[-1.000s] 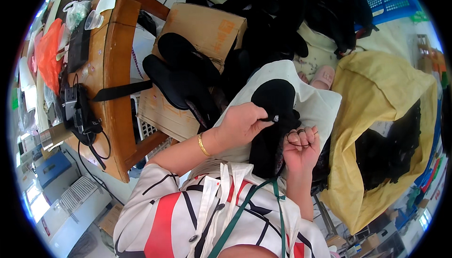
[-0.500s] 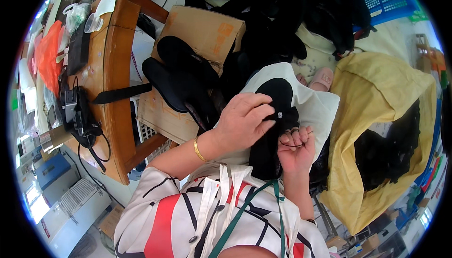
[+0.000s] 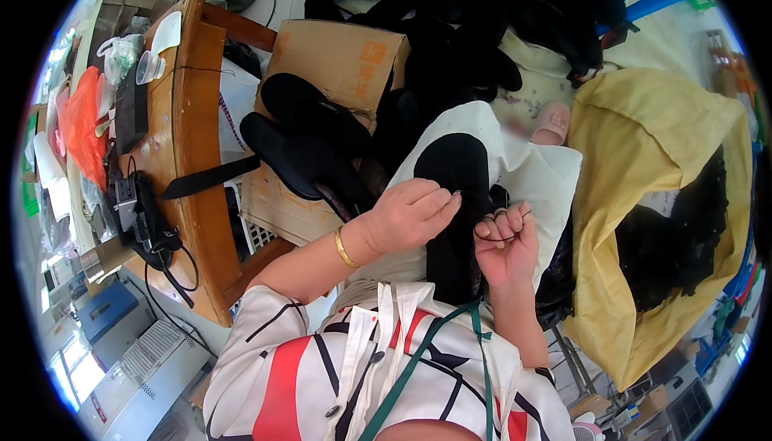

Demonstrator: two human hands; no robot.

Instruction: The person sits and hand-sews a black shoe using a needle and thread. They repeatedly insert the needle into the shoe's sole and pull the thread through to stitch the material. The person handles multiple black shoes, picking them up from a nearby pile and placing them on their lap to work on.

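Note:
Across my lap, over a white cloth (image 3: 547, 172), lies a black slipper-shaped piece (image 3: 454, 159) with its rounded end away from me. My left hand (image 3: 412, 214), with a gold bangle at the wrist, is closed in a pinch above the piece's left side. A tiny shiny bit shows at its fingertips, too small to name. My right hand (image 3: 508, 240) is curled at the piece's right side, palm partly up. Around its fingers runs a thin black loop (image 3: 497, 239); whether this is thread or a tool's handle I cannot tell.
Black slippers (image 3: 310, 151) lie on a cardboard box (image 3: 334, 59) to the left, beside a wooden table (image 3: 201, 119). More black items are piled ahead. A yellow sack (image 3: 651, 111) with black pieces stands right. A pink slipper (image 3: 552, 123) is on the floor beyond my lap.
My left hand has drawn back slightly toward the left, and its spread fingers have closed into a pinch. My right hand stays close to its place. The black piece has shifted a little left.

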